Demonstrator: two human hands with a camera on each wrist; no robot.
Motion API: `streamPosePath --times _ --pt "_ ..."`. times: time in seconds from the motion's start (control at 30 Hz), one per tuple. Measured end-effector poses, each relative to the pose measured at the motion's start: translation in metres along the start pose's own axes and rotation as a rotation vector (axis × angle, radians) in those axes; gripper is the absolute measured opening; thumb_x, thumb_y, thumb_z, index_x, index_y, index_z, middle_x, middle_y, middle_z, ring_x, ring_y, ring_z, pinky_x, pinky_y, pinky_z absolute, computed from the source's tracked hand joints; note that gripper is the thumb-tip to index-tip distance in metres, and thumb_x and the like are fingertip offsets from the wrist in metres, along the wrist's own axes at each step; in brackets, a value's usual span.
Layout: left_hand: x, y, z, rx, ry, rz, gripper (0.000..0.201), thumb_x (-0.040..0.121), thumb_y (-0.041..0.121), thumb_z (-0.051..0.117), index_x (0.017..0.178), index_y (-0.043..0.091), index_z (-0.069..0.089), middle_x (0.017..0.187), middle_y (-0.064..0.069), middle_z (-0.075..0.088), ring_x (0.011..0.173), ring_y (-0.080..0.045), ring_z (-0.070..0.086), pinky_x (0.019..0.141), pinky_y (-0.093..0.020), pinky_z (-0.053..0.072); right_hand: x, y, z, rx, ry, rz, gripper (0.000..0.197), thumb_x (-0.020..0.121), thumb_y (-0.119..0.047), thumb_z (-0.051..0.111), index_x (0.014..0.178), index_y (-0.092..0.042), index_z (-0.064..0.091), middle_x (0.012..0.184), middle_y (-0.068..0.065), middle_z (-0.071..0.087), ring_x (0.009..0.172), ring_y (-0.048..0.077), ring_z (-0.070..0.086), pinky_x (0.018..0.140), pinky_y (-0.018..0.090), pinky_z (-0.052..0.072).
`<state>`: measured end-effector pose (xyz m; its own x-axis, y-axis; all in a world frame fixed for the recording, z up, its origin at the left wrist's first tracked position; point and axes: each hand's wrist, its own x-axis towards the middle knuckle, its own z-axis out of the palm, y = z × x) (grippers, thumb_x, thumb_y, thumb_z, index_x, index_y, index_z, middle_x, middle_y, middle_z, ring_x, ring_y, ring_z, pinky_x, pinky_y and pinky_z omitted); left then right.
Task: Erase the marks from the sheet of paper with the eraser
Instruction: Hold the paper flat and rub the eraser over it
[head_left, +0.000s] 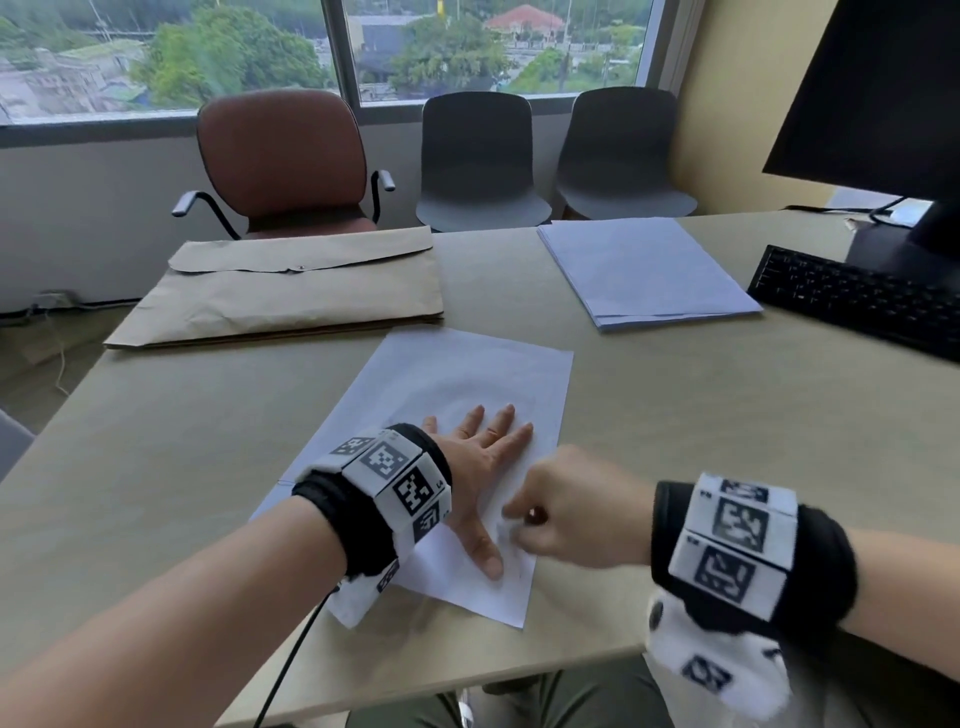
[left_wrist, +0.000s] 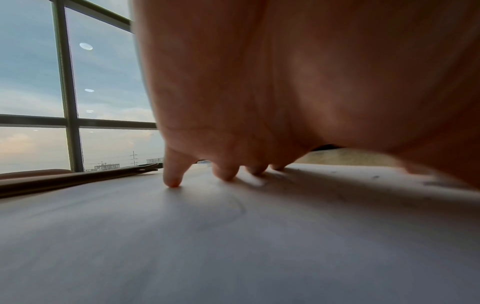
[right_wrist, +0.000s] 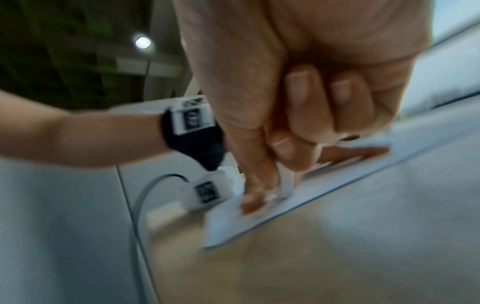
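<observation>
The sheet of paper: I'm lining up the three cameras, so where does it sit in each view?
Head: sheet of paper lies centre, under the flat left hand.
Left wrist: it fills the lower half, fingertips pressing on it.
Right wrist: only its near corner shows, under the eraser gripped by the right hand.
Shared landmark: the left hand.

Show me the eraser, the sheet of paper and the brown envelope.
eraser (right_wrist: 285, 183), right wrist view, white body pinched in the fingers.
sheet of paper (head_left: 467, 374), head view, bare far half.
brown envelope (head_left: 291, 296), head view, middle of its face.
</observation>
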<state>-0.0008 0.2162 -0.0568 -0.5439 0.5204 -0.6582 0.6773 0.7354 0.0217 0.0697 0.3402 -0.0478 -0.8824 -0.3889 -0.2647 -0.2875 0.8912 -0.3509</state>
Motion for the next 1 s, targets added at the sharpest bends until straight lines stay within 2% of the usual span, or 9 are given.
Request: streamPosePath --times 0.13,0.23,0.33,0.43,0.6,0.7,0.8,0.9,1.0 --pt "0.0 0.0 -0.001 0.0 0.003 -0.002 0.138 0.061 0.059 0.076 0.143 0.027 -0.029 0.15 0.005 -0.035 0.14 -0.024 -0.028 0.112 -0.062 -0.004 0.01 0.013 -0.011 -0.037 0.061 0.081 0.041 0.081 -0.017 0.054 0.045 -0.017 0.036 0.048 0.001 0.036 0.057 0.022 0.039 0.056 0.027 0.032" --pt "-0.001 0.002 0.0 -0.008 0.006 -0.008 0.137 0.061 0.059 0.076 0.143 0.027 -0.029 0.151 0.005 -0.035 0.141 -0.024 -0.028 0.113 -0.061 -0.004 0.018 0.02 -0.019 -0.041 0.153 0.139 0.029 0.085 -0.023 0.053 0.057 -0.016 0.052 0.052 -0.004 0.037 0.069 0.023 0.042 0.062 0.024 0.031" --pt "-0.001 0.001 -0.001 -0.015 0.0 0.002 0.137 0.062 0.057 0.077 0.142 0.027 -0.03 0.15 0.005 -0.035 0.14 -0.024 -0.028 0.113 -0.061 -0.005 0.007 0.008 -0.004 0.024 0.106 0.066 0.034 0.085 -0.021 0.054 0.051 -0.018 0.049 0.045 -0.002 0.042 0.057 0.02 0.038 0.053 0.025 0.03" --pt "-0.001 0.0 -0.001 0.002 -0.001 0.004 0.138 0.062 0.058 0.077 0.142 0.026 -0.03 0.15 0.005 -0.036 0.14 -0.024 -0.029 0.113 -0.06 -0.005 0.002 0.005 0.004 0.075 0.028 0.012 0.036 0.081 -0.02 0.055 0.047 -0.016 0.047 0.044 -0.015 0.05 0.047 0.017 0.036 0.052 0.027 0.032" --pt "-0.001 0.0 0.001 -0.003 0.008 0.004 0.138 0.061 0.059 0.077 0.142 0.028 -0.03 0.151 0.005 -0.034 0.141 -0.023 -0.027 0.113 -0.061 -0.004 0.023 0.03 -0.018 0.001 0.175 0.112 0.022 0.082 -0.02 0.054 0.066 -0.007 0.064 0.053 0.004 0.044 0.064 0.024 0.045 0.063 0.03 0.043" --pt "-0.001 -0.001 0.002 -0.009 0.004 0.001 0.138 0.061 0.058 0.077 0.142 0.028 -0.03 0.15 0.006 -0.035 0.141 -0.023 -0.028 0.113 -0.062 -0.004 0.013 0.018 -0.007 -0.009 0.129 0.05 0.039 0.083 -0.02 0.054 0.047 -0.017 0.041 0.048 0.0 0.037 0.055 0.019 0.04 0.06 0.026 0.037" --pt "-0.001 0.0 0.001 0.0 0.001 0.002 0.138 0.061 0.058 0.077 0.143 0.026 -0.03 0.15 0.005 -0.035 0.14 -0.024 -0.028 0.112 -0.062 -0.004 -0.003 0.005 0.003 -0.008 0.048 -0.056 0.043 0.081 -0.017 0.054 0.044 -0.018 0.032 0.044 0.004 0.033 0.048 0.02 0.033 0.055 0.028 0.031" --pt "-0.002 0.0 -0.001 0.0 -0.007 -0.004 0.138 0.061 0.057 0.077 0.142 0.027 -0.03 0.15 0.006 -0.036 0.14 -0.023 -0.028 0.113 -0.061 -0.005 0.003 0.015 -0.009 -0.03 0.046 -0.001 0.033 0.081 -0.019 0.055 0.049 -0.015 0.048 0.047 0.003 0.037 0.051 0.02 0.036 0.056 0.029 0.035" --pt "-0.002 0.001 -0.001 -0.006 -0.01 -0.012 0.137 0.062 0.057 0.077 0.142 0.027 -0.031 0.15 0.006 -0.036 0.14 -0.023 -0.028 0.113 -0.061 -0.004 0.011 0.024 -0.016 -0.054 0.136 0.053 0.024 0.084 -0.023 0.054 0.07 -0.006 0.065 0.055 0.005 0.044 0.063 0.022 0.043 0.062 0.03 0.039"
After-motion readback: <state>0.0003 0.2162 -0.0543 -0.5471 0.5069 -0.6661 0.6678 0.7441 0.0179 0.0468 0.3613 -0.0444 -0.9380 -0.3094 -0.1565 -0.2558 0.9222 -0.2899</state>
